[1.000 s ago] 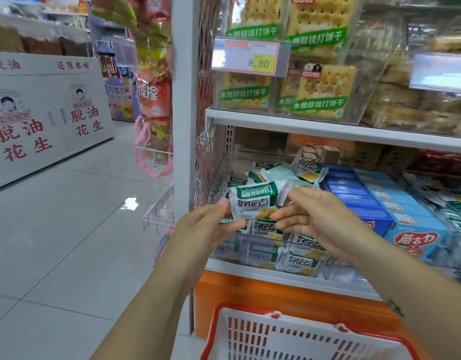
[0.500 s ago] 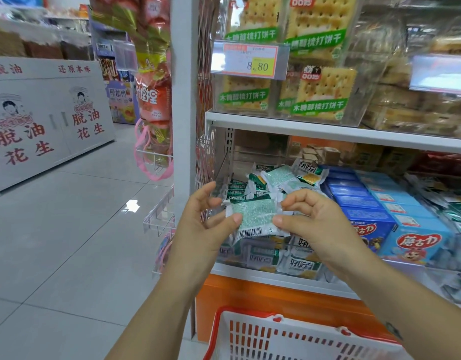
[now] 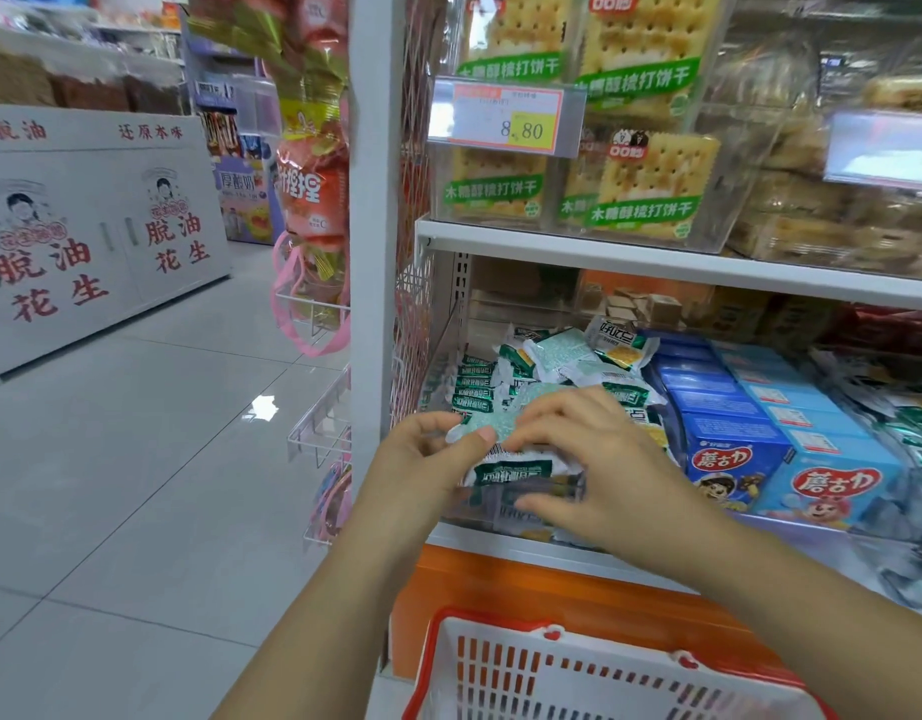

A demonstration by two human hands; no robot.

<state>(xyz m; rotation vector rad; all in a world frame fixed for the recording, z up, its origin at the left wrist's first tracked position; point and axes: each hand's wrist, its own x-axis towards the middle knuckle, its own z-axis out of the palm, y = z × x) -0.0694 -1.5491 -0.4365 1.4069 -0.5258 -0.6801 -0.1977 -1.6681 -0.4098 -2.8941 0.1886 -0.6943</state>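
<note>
1. Closest in, at the bottom edge, is the red-and-white basket (image 3: 500, 623). The packet isn't in it, so I'd say the drop-in is still to do.
2. Just past that, the snack packet (image 3: 505, 462) is held up in front of the lower shelf (image 3: 479, 542), between both hands. The left hand (image 3: 422, 459) pinches its left end with the thumb on top. The right hand (image 3: 599, 454) is curled over the right end, gripping it. A barcode (image 3: 502, 450) faces up, and the green band's writing is too blurry to read. My guess is it's picked out and being checked.
3. Behind the hands, a pile of packets (image 3: 552, 366) of the same kind sits on that shelf. One looks like it reads 好吃点.
4. Right of the pile are blue boxes (image 3: 734, 459) with 蘑古力 in red.
5. One shelf up, a price tag (image 3: 516, 122) says 8.80. The cracker packs (image 3: 651, 200) read 木糖醇梳打饼干.
6. Far left across the aisle, a white cabinet (image 3: 84, 241) reads 脱油花生, with 还原本味 above.
</note>
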